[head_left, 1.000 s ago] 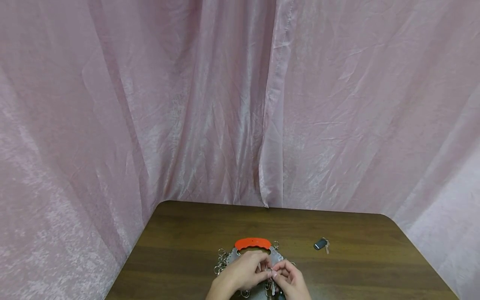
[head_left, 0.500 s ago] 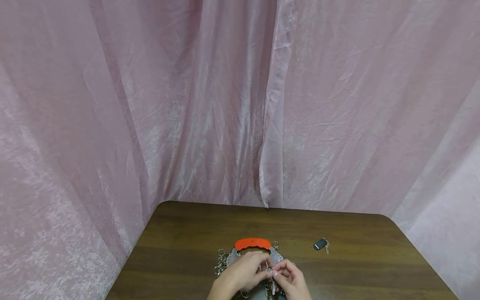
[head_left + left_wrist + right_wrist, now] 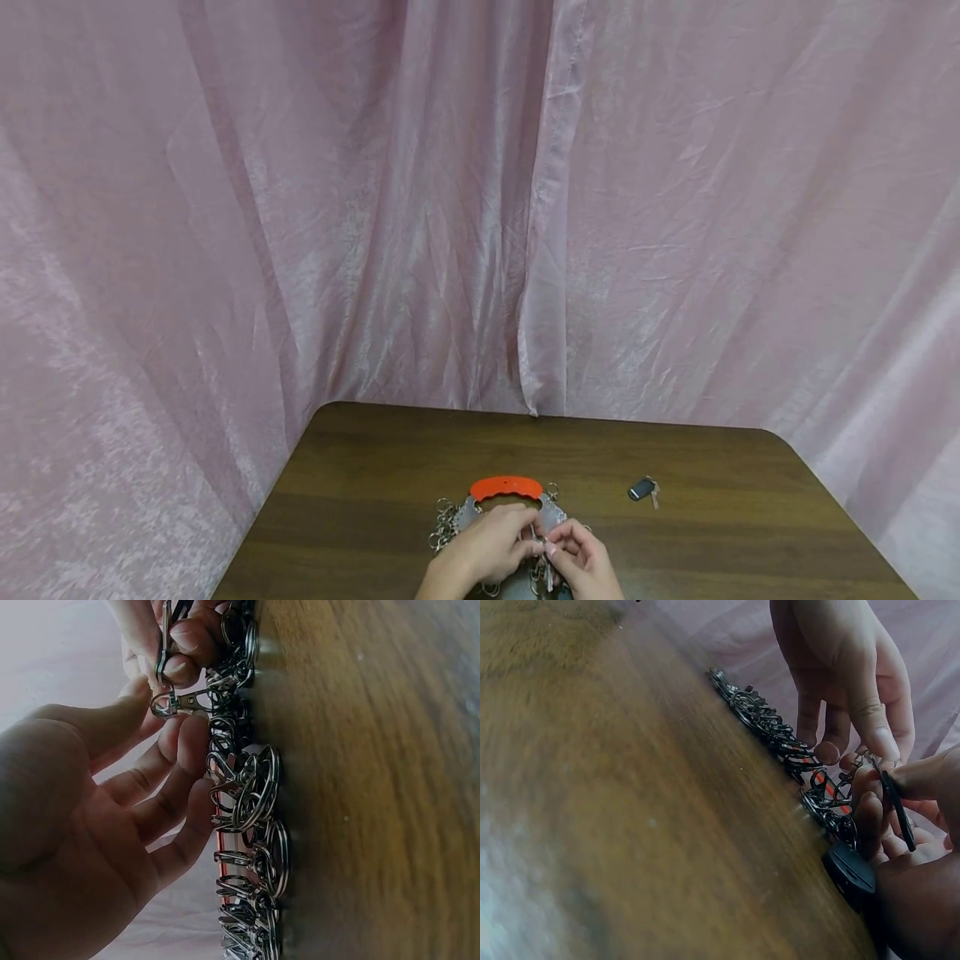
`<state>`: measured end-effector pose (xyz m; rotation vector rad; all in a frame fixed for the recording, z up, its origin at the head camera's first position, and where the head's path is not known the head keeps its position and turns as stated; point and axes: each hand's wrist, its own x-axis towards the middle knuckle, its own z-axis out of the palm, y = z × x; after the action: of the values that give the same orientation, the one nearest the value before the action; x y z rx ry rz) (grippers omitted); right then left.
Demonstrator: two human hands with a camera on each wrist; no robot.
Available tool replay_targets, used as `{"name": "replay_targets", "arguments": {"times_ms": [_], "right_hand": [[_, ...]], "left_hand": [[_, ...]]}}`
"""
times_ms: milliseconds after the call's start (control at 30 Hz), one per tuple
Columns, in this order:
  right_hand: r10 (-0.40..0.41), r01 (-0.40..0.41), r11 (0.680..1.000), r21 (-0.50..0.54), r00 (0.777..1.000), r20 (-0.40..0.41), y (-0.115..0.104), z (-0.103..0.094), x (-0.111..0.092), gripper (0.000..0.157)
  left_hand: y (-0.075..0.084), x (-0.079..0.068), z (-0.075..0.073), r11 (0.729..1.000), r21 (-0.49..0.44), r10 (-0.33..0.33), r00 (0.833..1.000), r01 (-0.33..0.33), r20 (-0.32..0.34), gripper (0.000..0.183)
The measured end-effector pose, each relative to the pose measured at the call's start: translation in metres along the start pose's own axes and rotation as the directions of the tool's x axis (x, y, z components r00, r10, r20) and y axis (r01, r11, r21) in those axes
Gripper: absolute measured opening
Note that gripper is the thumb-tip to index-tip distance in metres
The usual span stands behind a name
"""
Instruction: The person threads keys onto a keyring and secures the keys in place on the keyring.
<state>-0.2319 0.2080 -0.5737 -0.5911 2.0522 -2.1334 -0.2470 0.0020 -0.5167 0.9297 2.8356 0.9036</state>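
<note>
Just in front of the orange handle (image 3: 506, 486), my left hand (image 3: 487, 546) and right hand (image 3: 581, 560) meet over a grey metal plate (image 3: 553, 513). Between thumb and fingers, my left hand pinches a small metal swivel clip (image 3: 184, 701) with a ring at its end. My right hand grips a key (image 3: 898, 806) by its dark head, its tip close to that ring. More clips and split rings (image 3: 259, 791) hang in a row along the plate's edge. A black key fob (image 3: 849, 874) hangs below my right hand. The plate's middle is hidden under both hands.
A second black key fob (image 3: 642, 488) with a small key lies on the brown wooden table (image 3: 750, 508), right of the plate. Pink curtains (image 3: 675, 250) hang behind the table's far edge.
Both hands stay almost in place, fingertips still together over the plate. The key below them has swung slightly.
</note>
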Motion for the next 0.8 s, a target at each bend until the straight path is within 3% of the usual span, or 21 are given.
{"name": "replay_targets", "arguments": {"times_ms": [167,300,467,800], "right_hand": [[-0.052,0.052,0.999,0.0,0.999,0.003,0.0017,-0.0003,0.0004,0.024],[-0.029,0.029,0.999,0.014,0.999,-0.02,0.0026,0.0007,0.0002,0.026],[0.014,-0.013,1.0,0.027,0.999,-0.048,0.0022,0.0018,0.0003,0.03],[0.031,-0.029,0.997,0.077,0.999,-0.033,0.0014,0.0015,-0.0004,0.038]], "left_hand": [[0.0005,0.0009,-0.0004,0.998,-0.055,-0.008,1.0,0.007,-0.016,0.015],[0.0005,0.0028,0.0,0.997,-0.075,-0.001,1.0,0.0,-0.02,0.013],[0.0008,0.0035,-0.0003,0.998,-0.058,0.014,1.0,-0.014,-0.008,0.012],[0.0006,0.0035,0.0004,0.999,-0.011,0.053,0.998,-0.053,-0.015,0.008]]}}
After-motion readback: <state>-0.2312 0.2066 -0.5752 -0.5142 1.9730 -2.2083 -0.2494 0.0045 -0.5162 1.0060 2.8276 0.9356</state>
